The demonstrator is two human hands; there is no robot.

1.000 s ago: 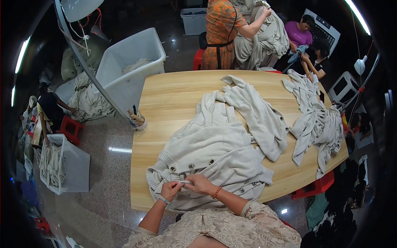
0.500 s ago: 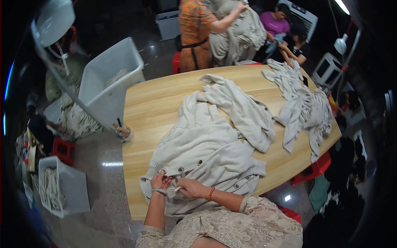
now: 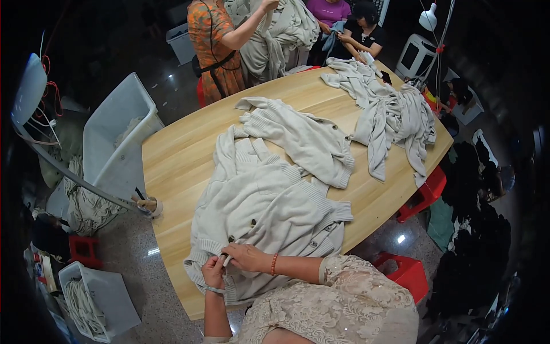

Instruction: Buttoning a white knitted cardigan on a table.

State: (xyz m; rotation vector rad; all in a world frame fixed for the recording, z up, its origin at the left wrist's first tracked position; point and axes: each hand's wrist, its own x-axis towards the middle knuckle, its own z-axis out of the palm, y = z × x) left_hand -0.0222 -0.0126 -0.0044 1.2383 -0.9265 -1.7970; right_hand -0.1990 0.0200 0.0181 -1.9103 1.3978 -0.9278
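Note:
A cream knitted cardigan (image 3: 255, 192) with dark buttons lies spread on the wooden table (image 3: 172, 172) in front of me. At its near-left ribbed edge, my left hand (image 3: 213, 272) is closed, thumb and fingers pinching the knit. My right hand (image 3: 247, 257) meets it from the right, its fingers also closed on the cardigan's edge. A small pale strip shows between the two hands; whether it is part of the band I cannot tell. The fingertips partly hide the spot they grip.
Another cream cardigan (image 3: 303, 135) lies just beyond, and more knitwear (image 3: 395, 117) is heaped at the far right. A cup of tools (image 3: 150, 206) stands at the left edge. White bins (image 3: 117, 135) and red stools (image 3: 424, 195) surround the table. Co-workers handle garments behind it.
My left hand's fingers, loosely spread before, have closed on the cardigan's edge. My right hand has come up against the left. The whole view has shifted and turned slightly.

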